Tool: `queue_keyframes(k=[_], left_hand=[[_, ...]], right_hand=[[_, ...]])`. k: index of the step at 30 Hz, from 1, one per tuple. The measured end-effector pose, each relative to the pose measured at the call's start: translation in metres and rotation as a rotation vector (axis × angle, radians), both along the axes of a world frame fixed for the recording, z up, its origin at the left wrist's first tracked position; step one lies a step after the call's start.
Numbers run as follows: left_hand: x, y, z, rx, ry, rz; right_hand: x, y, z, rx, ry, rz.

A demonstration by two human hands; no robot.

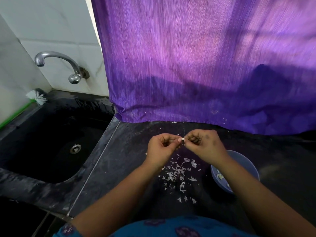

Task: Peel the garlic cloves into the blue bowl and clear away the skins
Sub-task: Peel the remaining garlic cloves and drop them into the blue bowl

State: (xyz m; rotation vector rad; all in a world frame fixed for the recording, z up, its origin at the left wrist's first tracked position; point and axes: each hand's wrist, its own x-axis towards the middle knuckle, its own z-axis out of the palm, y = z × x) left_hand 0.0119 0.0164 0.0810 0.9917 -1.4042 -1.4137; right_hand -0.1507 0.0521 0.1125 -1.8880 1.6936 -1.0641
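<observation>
Above the dark counter (130, 151), my left hand (161, 148) and my right hand (204, 145) meet fingertip to fingertip, both pinching one small garlic clove (181, 139). Below the hands, a scatter of pale garlic skins (179, 173) lies on the counter. The blue bowl (246, 165) stands at the right, partly hidden under my right forearm, and a few peeled cloves (219, 175) show inside it.
A black sink (51, 141) fills the left side, with a chrome tap (58, 64) on the tiled wall and a green-handled brush (36, 97) at its back corner. A purple curtain (205, 65) hangs down to the counter's far edge.
</observation>
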Motion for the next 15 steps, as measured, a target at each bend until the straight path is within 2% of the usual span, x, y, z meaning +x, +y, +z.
queue_keyframes(k=[9, 12, 15], left_hand=[[0.0044, -0.0033, -0.0054, -0.206, -0.190, -0.013], [0.0074, -0.0044, -0.0035, -0.147, -0.089, -0.098], [0.0086, -0.0054, 0.0006, -0.014, 0.092, -0.191]], right_hand=[[-0.0015, 0.0001, -0.0024, -0.072, 0.083, 0.089], [-0.0032, 0.0002, -0.0016, 0.061, -0.076, 0.038], [-0.0008, 0.0006, 0.0008, 0.216, -0.438, 0.013]])
